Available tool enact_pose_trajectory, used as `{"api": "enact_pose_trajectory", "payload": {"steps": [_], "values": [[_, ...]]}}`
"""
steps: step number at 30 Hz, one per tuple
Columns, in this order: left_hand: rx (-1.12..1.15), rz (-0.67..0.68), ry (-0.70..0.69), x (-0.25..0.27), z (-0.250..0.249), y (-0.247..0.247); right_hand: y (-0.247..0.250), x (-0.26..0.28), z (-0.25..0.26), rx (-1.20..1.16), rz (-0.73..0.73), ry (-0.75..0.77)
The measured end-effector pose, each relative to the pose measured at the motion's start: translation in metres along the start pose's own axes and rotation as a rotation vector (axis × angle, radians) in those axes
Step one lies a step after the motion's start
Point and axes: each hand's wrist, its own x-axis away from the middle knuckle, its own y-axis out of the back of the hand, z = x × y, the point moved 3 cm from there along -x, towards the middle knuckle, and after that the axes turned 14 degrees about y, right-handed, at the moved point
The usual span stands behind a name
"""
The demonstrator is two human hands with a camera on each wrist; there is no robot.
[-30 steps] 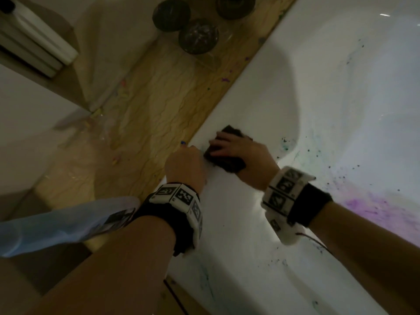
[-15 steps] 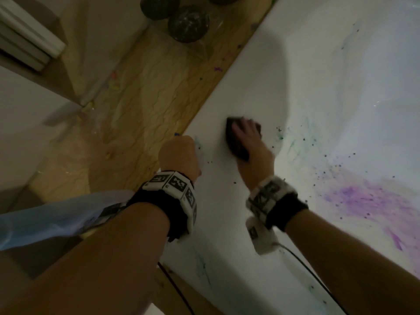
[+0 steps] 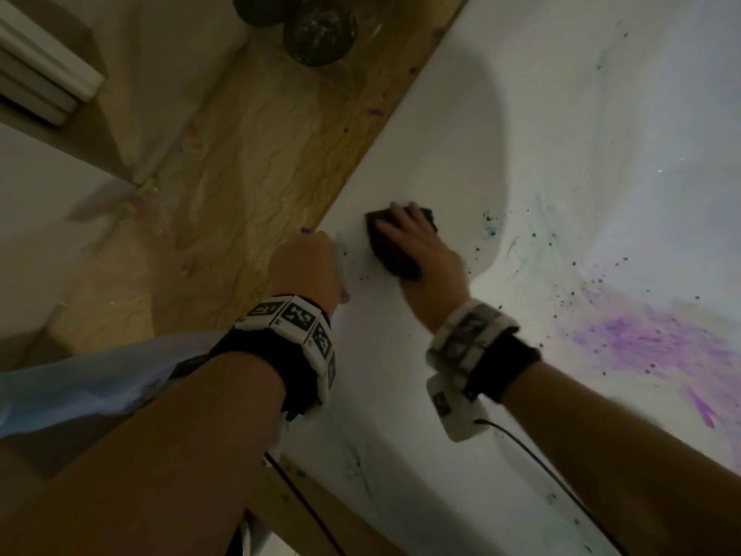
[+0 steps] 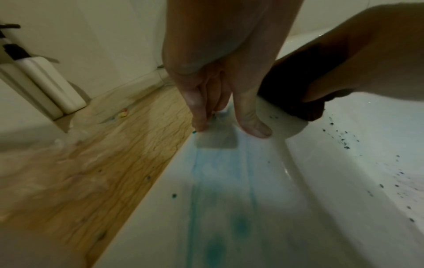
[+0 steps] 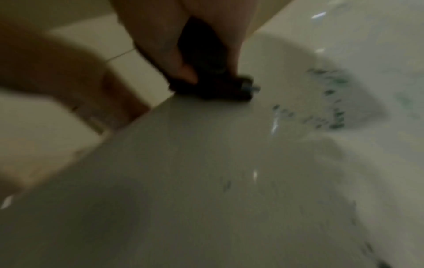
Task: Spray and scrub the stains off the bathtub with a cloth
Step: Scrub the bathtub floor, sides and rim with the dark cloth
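My right hand point(image 3: 425, 254) holds a dark cloth point(image 3: 395, 250) against the flat white rim of the bathtub point(image 3: 401, 355). In the right wrist view my thumb and fingers grip the bunched cloth point(image 5: 206, 72). Just left of it, my left hand point(image 3: 304, 270) rests at the rim's outer edge, its fingertips pinching a small pale translucent piece point(image 4: 216, 140). Blue-green smears point(image 4: 220, 181) streak the rim. Teal specks point(image 3: 489, 226) dot the tub's inner curve, and a purple stain point(image 3: 641, 339) spreads lower right.
A wood-grain ledge point(image 3: 248, 174) runs along the tub's left side, with dark round objects point(image 3: 318, 30) at its far end. White bottles point(image 4: 45, 81) stand at the far left. A light blue sheet point(image 3: 80, 379) lies under my left forearm.
My right hand has turned from pointing left to pointing up the rim, rubbing the cloth a little away from my left hand. The left hand has stayed put.
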Motion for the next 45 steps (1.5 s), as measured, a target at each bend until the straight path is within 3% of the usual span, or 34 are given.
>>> {"api": "enact_pose_trajectory", "payload": {"steps": [2,5,8,10,13,17,19,21,23,26,29,33,37,39,42,43,45], "values": [[0.014,-0.054,-0.009,-0.001,0.001,-0.001,-0.017,0.012,0.015,0.066,0.087,0.207],[0.017,-0.115,-0.025,-0.002,0.002,0.001,-0.018,0.047,0.012,0.043,0.226,0.364],[0.048,-0.014,-0.046,-0.003,0.002,0.001,-0.01,0.078,0.004,0.053,0.442,0.419],[0.091,-0.002,-0.048,-0.004,0.006,0.001,0.0,0.082,0.0,0.032,0.586,0.355],[0.237,0.023,-0.068,0.002,0.019,-0.007,0.02,0.054,-0.004,0.033,0.542,0.125],[0.662,0.04,0.003,0.024,0.033,-0.022,0.043,-0.017,0.011,0.093,0.245,0.057],[0.737,0.026,0.1,0.033,0.036,-0.038,0.036,-0.051,0.022,0.158,0.321,0.038],[0.677,-0.011,0.177,0.042,0.038,-0.049,0.018,-0.077,0.028,0.316,0.559,0.023],[0.523,-0.02,0.233,0.05,0.04,-0.057,0.002,-0.089,0.03,0.426,0.689,0.01],[0.44,-0.031,0.227,0.055,0.039,-0.058,-0.013,-0.087,0.035,0.44,0.712,-0.003],[0.349,-0.062,0.207,0.052,0.037,-0.054,-0.023,-0.074,0.046,0.379,0.726,0.166],[0.317,0.013,0.162,0.051,0.043,-0.048,-0.017,-0.038,0.059,0.172,0.78,0.31],[0.243,0.059,0.083,0.051,0.05,-0.044,0.008,-0.012,0.055,0.179,0.958,0.198],[0.212,0.051,0.081,0.052,0.051,-0.043,0.021,-0.018,0.048,0.124,0.808,0.105],[0.245,0.058,0.075,0.053,0.051,-0.042,0.032,-0.05,0.043,0.05,0.355,0.022],[0.251,0.067,0.067,0.053,0.051,-0.042,0.027,-0.06,0.043,0.067,0.307,-0.011],[0.251,0.09,0.053,0.055,0.052,-0.043,0.008,-0.077,0.047,0.196,0.419,0.006]]}}
